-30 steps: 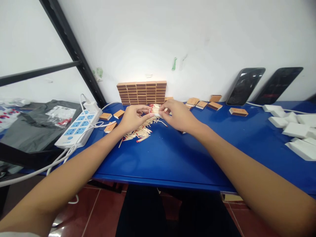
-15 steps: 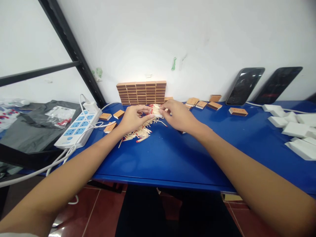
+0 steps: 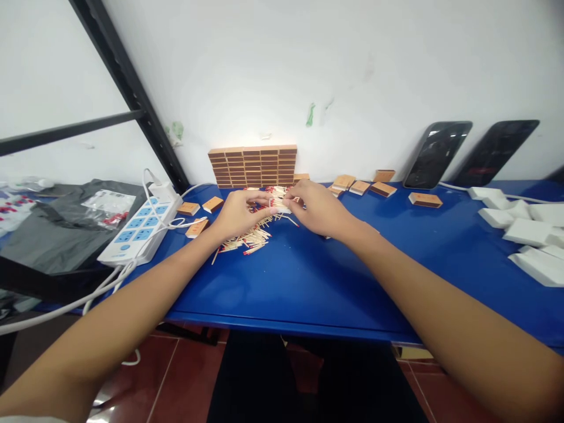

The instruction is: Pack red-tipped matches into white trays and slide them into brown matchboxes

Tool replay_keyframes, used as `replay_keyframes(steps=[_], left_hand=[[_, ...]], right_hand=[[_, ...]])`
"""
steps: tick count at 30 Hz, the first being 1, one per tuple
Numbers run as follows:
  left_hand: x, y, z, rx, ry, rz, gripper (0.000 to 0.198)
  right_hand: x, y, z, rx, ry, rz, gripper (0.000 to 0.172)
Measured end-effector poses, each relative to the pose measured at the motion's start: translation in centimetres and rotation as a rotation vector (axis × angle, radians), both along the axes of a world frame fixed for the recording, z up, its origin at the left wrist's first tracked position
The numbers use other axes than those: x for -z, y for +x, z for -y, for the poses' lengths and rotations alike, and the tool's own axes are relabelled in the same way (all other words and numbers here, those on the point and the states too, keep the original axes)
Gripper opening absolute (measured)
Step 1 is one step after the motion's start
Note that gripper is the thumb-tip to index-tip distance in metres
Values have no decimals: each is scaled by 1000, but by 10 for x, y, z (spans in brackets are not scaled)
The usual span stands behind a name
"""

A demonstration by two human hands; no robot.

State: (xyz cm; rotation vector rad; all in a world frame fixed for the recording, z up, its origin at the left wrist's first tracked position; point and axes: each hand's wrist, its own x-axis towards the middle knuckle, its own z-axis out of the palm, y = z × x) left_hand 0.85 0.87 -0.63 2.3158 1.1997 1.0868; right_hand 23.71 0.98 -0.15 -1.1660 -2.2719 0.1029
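My left hand [image 3: 240, 215] is closed on one end of a small white matchbox tray [image 3: 280, 210], with the thumb along its near side. Matches with red heads lie in the tray. At the tray's other end, the thumb and fingertips of my right hand [image 3: 321, 207] are pinched together on matches; the exact number is hidden. Beneath and beside my left hand spreads a loose pile of matches [image 3: 254, 239] on the blue table [image 3: 273, 288].
A stacked wall of matchboxes [image 3: 253, 167] stands against the white wall. More matchboxes [image 3: 425, 200] lie scattered to both sides. To the left is a power strip [image 3: 141, 229] with white cables. Two phones [image 3: 437, 154] lean at the right, near white trays [image 3: 529, 230].
My right fingertips have shifted slightly over the tray, and the tray has tipped or lowered a little. My left hand stays nearly in place, and the loose pile looks the same.
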Motion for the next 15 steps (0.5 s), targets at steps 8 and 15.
replay_keyframes(steps=[8,15], left_hand=[[0,-1,-1,-23,20,33,39],[2,-1,-2,-16,5,41,39]], right_hand=[[-3,-3,5,14,4,-44,21],[0,-1,3,25,7,-43,17]])
